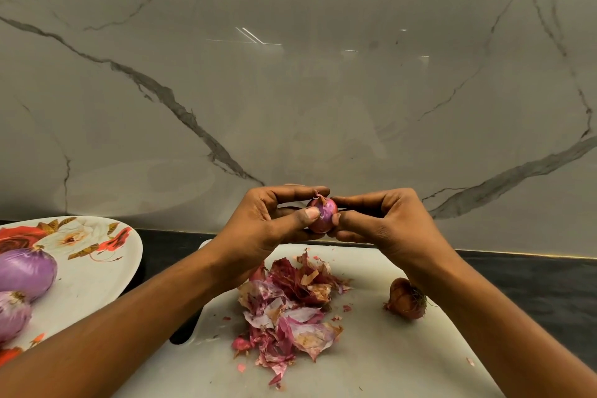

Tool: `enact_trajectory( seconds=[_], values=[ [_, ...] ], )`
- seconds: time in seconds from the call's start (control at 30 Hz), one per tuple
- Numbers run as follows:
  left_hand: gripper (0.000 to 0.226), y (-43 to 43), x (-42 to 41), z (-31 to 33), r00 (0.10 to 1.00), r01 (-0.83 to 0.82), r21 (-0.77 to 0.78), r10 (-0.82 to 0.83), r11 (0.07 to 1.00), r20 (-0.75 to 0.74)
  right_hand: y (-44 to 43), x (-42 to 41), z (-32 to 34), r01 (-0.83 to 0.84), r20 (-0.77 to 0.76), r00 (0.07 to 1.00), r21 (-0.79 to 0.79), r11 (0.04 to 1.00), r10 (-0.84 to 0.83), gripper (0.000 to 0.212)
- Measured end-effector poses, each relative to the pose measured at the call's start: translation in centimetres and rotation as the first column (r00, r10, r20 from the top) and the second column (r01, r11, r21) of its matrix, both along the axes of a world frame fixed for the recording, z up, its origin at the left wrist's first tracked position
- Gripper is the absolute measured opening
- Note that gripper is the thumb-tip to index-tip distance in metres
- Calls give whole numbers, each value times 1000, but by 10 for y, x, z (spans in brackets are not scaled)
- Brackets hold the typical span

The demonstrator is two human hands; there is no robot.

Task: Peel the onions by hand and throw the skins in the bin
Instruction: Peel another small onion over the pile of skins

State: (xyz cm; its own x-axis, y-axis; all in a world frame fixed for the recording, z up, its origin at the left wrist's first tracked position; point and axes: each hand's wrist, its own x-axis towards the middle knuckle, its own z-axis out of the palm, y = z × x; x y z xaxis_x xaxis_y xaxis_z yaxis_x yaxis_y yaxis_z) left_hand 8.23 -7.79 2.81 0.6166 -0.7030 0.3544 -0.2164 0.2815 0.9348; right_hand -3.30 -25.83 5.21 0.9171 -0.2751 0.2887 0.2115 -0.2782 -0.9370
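Observation:
A small red onion (pixel 324 216) is held up above the white cutting board (pixel 381 362). My left hand (pixel 268 223) grips it from the left, thumb pressed on its front. My right hand (pixel 384 220) pinches it from the right. A bit of loose skin sticks up at the onion's top. A pile of purple and brown onion skins (pixel 290 304) lies on the board below my hands. An unpeeled brown onion (pixel 406 299) sits on the board to the right. Two peeled purple onions (pixel 24 273) (pixel 13 313) rest on a floral plate (pixel 93 255) at the left.
A grey marble wall (pixel 290 74) rises right behind the dark countertop (pixel 533 281). The board has a handle slot (pixel 184 333) at its left edge, partly under my left forearm. No bin is in view.

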Motion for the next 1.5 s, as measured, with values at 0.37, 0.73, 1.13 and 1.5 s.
enact_trajectory(
  seconds=[0.37,0.73,1.13,1.5],
  values=[
    [42,-1,0,4,997,1,-82,-8,997,-81,0,1,-1,92,50,994,51,994,-94,25],
    [49,-2,-1,2,997,-66,-64,64,996,-30,1,-1,0,81,15,997,-9,997,-80,14],
    [42,-3,2,2,991,-63,-101,50,993,-125,-1,1,0,116,-13,993,-37,993,-117,5],
    [46,-1,7,2,971,6,-114,-33,993,-236,-4,3,-2,111,-60,992,-63,992,-115,11]
  ],
)
